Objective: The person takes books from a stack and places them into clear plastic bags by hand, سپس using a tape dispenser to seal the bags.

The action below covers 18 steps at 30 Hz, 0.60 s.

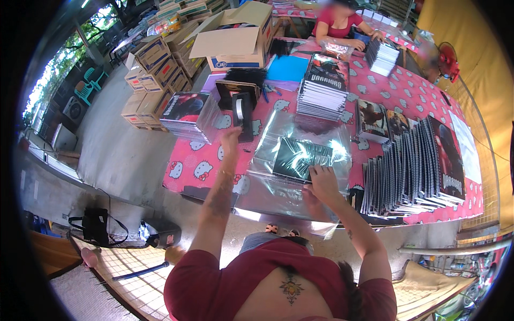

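Note:
A dark spiral notebook (293, 156) lies under shiny clear plastic in front of me. My right hand (322, 184) grips its near right edge through the film, fingers curled over the top. My left hand (231, 138) reaches to the near end of a black tape dispenser (246, 115), which holds a pale roll. Its fingers are drawn together at the dispenser's side; whatever they pinch is too small to make out. Beneath the notebook spreads a pile of clear plastic sheets (262, 184), hanging a little over the table's front edge.
Notebook stacks stand left (184, 109), beyond the plastic (321, 85), and right (412, 166). An open carton (235, 48) sits at the table's far left. Boxes (152, 69) are piled on the floor. Across the pink patterned table (203, 168), a person (342, 24) handles another stack.

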{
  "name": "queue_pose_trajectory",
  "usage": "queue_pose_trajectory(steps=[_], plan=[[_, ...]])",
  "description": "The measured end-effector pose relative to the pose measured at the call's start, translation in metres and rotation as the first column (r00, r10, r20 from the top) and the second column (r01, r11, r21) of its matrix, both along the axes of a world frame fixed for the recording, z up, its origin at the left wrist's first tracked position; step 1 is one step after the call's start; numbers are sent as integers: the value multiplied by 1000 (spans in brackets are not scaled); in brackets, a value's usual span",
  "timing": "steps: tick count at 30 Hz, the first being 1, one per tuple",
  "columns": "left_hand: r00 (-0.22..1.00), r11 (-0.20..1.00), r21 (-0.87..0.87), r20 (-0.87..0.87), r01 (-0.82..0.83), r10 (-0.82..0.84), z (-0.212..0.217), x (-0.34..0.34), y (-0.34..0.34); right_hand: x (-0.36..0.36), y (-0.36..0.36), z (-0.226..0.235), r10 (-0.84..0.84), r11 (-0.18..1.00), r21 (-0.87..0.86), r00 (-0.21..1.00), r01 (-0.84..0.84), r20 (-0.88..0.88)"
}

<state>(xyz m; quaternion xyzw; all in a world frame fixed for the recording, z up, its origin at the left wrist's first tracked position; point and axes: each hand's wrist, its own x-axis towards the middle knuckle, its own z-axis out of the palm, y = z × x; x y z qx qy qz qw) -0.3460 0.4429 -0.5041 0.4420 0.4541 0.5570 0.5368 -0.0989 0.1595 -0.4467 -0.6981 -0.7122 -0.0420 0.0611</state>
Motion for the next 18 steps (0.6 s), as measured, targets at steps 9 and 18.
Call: queue_pose_trajectory(steps=[9,18], plan=[[462,994,68,-887,80,24,51,6,-39,13,-2,-12,16,997,79,1000,-14,-26],[222,899,-130,-945,418,-240,38,156,-162,13,-5,-13,75,997,13,995,-74,-64]])
